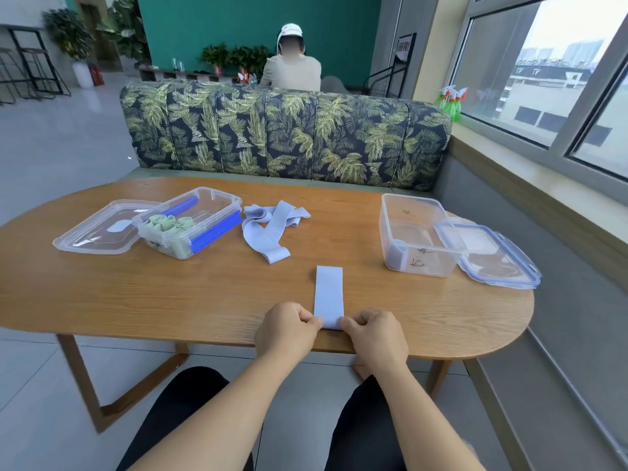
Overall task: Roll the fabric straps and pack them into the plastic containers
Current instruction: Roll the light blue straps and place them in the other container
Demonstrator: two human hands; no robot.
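- Wooden table [170, 294] beside a window [543, 79] carries the work, close to its front edge.
- Left hand [287, 329] and right hand [373, 334] each pinch a corner of the strap [328, 294] at its near end, fingers curled onto the cloth.
- It lies flat, long axis running straight away from the person, so a roll would likely travel forward from the pinched end.
- Both hands sit equally near it.
- Further back left lie loose straps [268, 229] and a box of green rolls [188, 222].
- Back right stands a clear box [418, 236], nearer the right hand.
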